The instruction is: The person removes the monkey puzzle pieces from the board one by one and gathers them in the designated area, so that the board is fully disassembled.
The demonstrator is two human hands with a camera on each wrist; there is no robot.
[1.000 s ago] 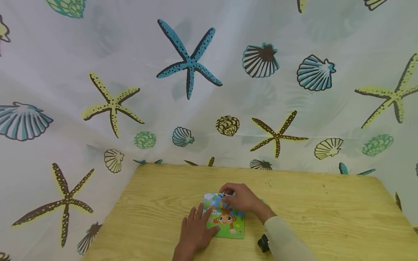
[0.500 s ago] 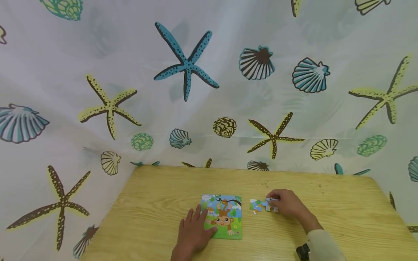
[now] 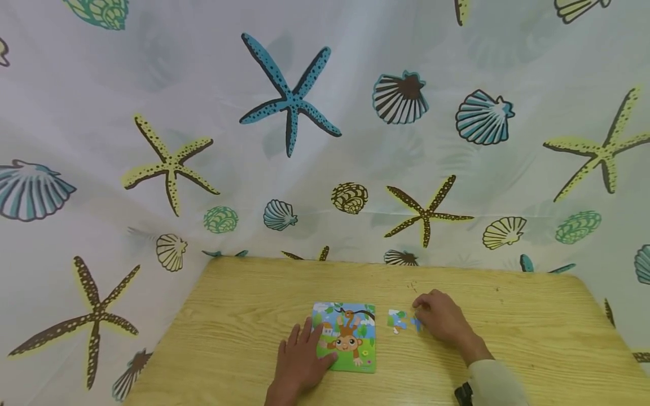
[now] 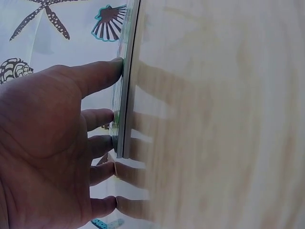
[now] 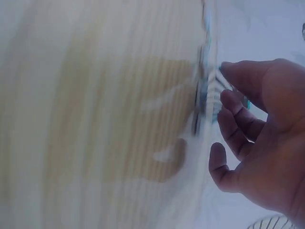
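A square jigsaw puzzle [image 3: 350, 321] with a hanging monkey lies flat on the table. My left hand [image 3: 301, 361] rests on its left side with fingers spread; the left wrist view shows the thumb and some fingertips of this left hand [image 4: 52, 138] against the board's edge [image 4: 126, 95]. To the right of the board lie loose joined-looking puzzle pieces [image 3: 398, 319], blue, green and white. My right hand [image 3: 444, 321] is at their right end, fingers bent, partly hiding them. In the right wrist view the thumb and fingers of my right hand [image 5: 267, 124] stand apart beside the blurred pieces [image 5: 202, 95].
The wood-grain table [image 3: 244, 316] extends on all sides of the puzzle. A white cloth [image 3: 325, 158] printed with starfish and shells hangs behind it and at both sides. A black strap piece [image 3: 463, 393] shows at the right wrist.
My right hand left the top of the puzzle board, went right to the loose pieces, then shifted slightly left over them. My left hand has stayed on the board.
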